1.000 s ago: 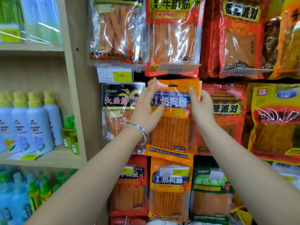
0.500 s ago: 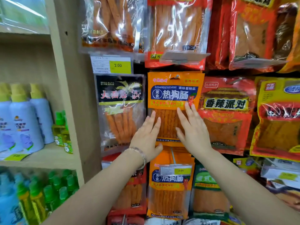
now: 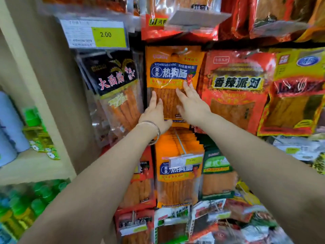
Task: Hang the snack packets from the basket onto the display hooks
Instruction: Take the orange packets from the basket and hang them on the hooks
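I read packet hung on hook | left hand, right hand slid down, flat, gripping nothing

Your left hand and right hand lie flat, fingers straight, on the orange snack packet hanging on its display hook.
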